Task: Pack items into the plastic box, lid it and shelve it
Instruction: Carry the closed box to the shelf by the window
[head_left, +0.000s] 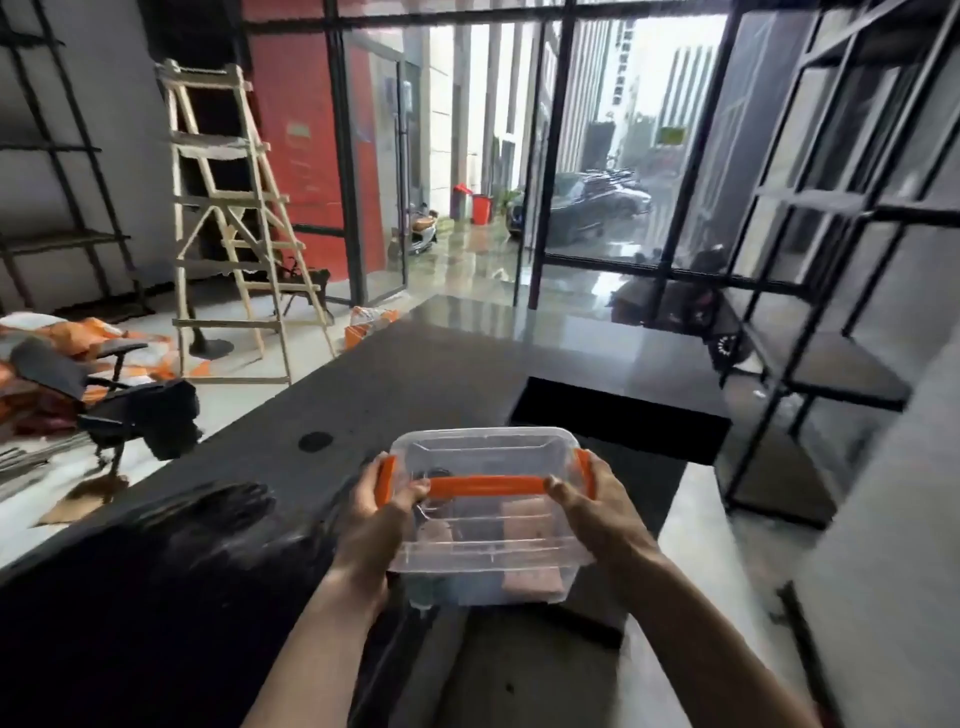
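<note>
The clear plastic box with its lid on and an orange handle across the top is held in front of me, above the near edge of the black table. My left hand grips its left side by the orange clip. My right hand grips the right side by the other clip. Through the clear walls I see a pinkish block and some dark items inside.
A black metal shelf rack stands at the right, another at the far left. A wooden ladder and a toppled office chair lie left of the table. A black bag sits on the table beside my left arm.
</note>
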